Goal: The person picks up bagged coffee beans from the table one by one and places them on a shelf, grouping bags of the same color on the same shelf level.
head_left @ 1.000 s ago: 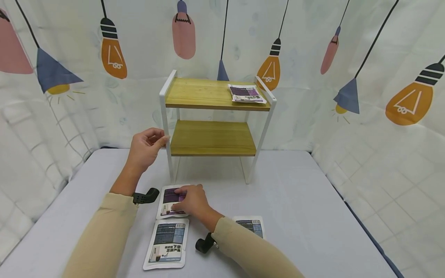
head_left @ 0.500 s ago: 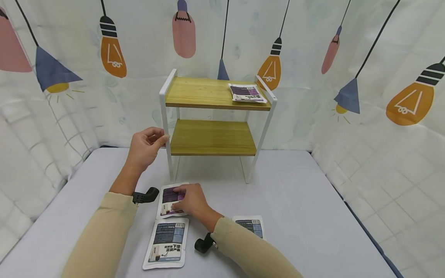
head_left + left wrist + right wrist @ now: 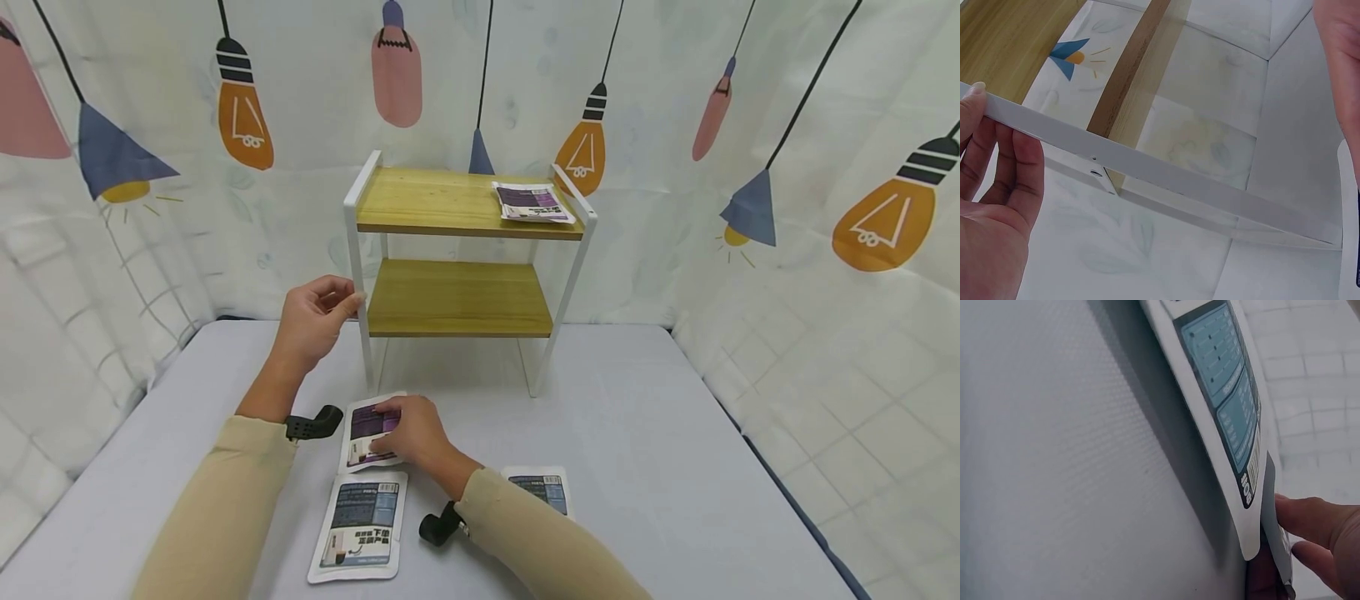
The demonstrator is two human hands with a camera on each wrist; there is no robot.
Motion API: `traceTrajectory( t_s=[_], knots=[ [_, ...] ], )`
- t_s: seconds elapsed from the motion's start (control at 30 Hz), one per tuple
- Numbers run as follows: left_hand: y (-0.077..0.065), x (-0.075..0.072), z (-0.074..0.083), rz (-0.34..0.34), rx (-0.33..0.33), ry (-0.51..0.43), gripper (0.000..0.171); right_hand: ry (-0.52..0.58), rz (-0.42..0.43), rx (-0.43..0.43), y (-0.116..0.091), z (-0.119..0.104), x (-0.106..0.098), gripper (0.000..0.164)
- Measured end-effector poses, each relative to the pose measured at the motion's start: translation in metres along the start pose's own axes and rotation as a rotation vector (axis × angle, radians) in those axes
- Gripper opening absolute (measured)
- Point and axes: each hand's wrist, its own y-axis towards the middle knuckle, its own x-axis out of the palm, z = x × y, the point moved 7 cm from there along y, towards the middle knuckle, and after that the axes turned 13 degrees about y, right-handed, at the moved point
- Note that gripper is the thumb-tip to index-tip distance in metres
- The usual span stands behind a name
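Observation:
My left hand (image 3: 318, 315) pinches the left front leg of a white-framed, two-tier shelf rack (image 3: 461, 297). In the left wrist view, thumb and fingers close around the white leg (image 3: 1166, 175). My right hand (image 3: 422, 437) holds a flat white pouch with a purple label (image 3: 366, 421), its thumb and fingertips on the pouch's right part, which they partly hide. Just below lies a pouch with a blue-grey label (image 3: 362, 525), also seen in the right wrist view. A similar blue-labelled pouch (image 3: 542, 490) lies partly hidden behind the right forearm.
A small stack of purple-labelled pouches (image 3: 534, 202) lies at the right end of the rack's upper wooden shelf. The lower shelf (image 3: 461, 298) is bare wood. A white cloth covers the table (image 3: 637, 433), and a lamp-patterned curtain (image 3: 315, 108) hangs behind and at the sides.
The purple-labelled pouch under my right hand has shifted very slightly away from me, toward the rack. My left hand stays on the leg.

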Motion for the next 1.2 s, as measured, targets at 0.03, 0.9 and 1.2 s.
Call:
traceTrajectory(
  t_s=[0.03,0.9,1.2],
  knots=[
    [0.0,0.0,0.0,0.0,0.0,-0.001,0.033,0.005,-0.001,0.004,0.0,0.001,0.0,0.051],
    [0.0,0.0,0.001,-0.006,-0.01,0.017,0.036,0.054,-0.002,0.102,0.007,0.012,0.001,0.045],
    [0.0,0.0,0.0,-0.012,-0.016,0.025,0.037,0.062,0.002,0.114,0.007,0.013,0.001,0.045]
  ],
)
